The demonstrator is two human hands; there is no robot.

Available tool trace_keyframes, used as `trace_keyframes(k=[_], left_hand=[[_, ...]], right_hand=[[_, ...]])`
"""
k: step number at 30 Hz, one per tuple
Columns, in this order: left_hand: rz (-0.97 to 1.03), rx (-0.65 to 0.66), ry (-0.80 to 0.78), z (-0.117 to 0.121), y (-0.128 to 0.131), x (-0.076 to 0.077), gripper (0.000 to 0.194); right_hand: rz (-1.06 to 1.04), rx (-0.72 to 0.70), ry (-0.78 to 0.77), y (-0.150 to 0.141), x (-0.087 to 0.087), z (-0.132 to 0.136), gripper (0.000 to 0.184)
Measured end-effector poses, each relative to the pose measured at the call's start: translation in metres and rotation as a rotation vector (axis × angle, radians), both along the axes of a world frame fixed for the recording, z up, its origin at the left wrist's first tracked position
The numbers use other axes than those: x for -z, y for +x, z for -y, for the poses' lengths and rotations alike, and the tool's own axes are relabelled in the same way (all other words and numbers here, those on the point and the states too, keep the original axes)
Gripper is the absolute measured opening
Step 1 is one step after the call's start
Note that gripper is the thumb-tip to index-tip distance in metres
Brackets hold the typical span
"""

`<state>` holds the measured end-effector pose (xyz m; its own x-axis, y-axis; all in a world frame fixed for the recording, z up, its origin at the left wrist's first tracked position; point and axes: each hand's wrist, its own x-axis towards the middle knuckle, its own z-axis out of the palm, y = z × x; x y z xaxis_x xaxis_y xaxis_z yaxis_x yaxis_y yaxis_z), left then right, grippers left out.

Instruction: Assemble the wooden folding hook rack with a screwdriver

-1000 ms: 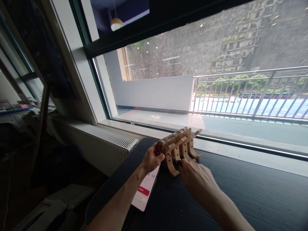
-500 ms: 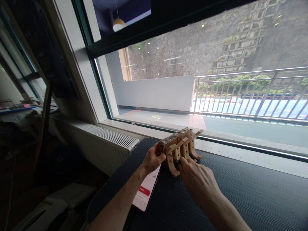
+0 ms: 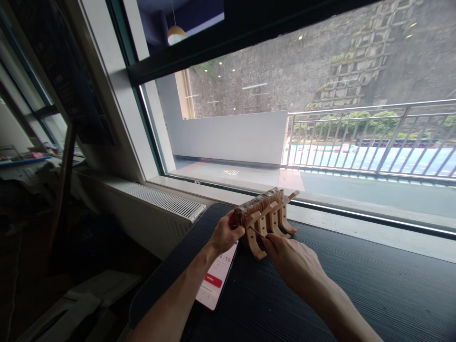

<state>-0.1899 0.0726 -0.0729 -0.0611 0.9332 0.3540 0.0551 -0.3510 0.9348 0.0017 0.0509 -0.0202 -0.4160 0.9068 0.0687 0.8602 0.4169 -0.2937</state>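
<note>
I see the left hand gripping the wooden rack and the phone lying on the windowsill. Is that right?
Not quite: the phone lies on the dark table, as the head view shows. The left hand does grip the wooden rack.

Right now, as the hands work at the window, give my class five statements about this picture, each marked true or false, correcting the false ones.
1. The left hand grips the near end of the bark-edged wooden block. True.
2. The right hand holds a thin-shafted tool against the nearest curved wooden hook. True.
3. The phone has a dark screen. False: its screen is lit and shows a red button.
4. The white radiator stands to the right of the black table. False: it is on the left.
5. A metal railing is visible outside. True.
</note>
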Motion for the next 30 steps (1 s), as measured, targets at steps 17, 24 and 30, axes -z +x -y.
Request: trace_keyframes(k=[17, 24, 30], left_hand=[[-0.028, 0.012, 0.023, 0.000, -0.002, 0.003, 0.037], [-0.034, 0.004, 0.030, -0.001, -0.002, 0.004, 0.035], [-0.026, 0.018, 0.016, 0.000, -0.002, 0.002, 0.037]], right_hand=[[-0.008, -0.080, 0.215, 0.000, -0.013, 0.009, 0.017], [-0.078, -0.088, 0.054, 0.010, -0.010, -0.007, 0.023], [-0.082, -0.098, -0.051, 0.007, -0.010, 0.000, 0.027]])
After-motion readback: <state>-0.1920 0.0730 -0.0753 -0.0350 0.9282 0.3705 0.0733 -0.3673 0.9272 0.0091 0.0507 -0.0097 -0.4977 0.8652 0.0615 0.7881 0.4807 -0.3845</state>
